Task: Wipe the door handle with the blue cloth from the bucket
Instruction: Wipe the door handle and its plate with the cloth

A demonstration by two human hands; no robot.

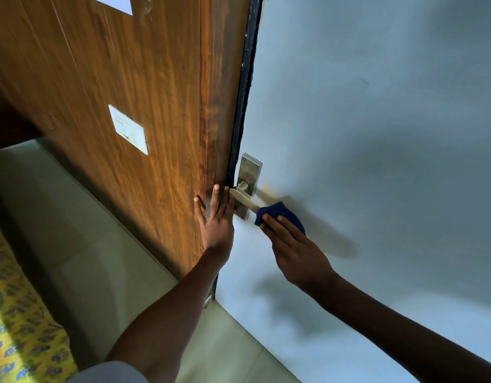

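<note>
A brushed, matt metal door handle (pixel 245 200) is seen against glossy wood-grain panelling (pixel 145 87), a soft blue cloth (pixel 283 214), a smooth matt painted door (pixel 377 134) and a white plastic switch plate (pixel 128 129).

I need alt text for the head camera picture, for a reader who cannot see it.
The right hand presses a blue cloth around the outer end of a metal door handle on a pale blue door. The left hand lies flat and open against the wooden panel beside it.

No readable text, labels, brands or numbers. White plate (pixel 128 129) on wooden panel (pixel 145 87) bears faint marks, too blurred to read.
</note>
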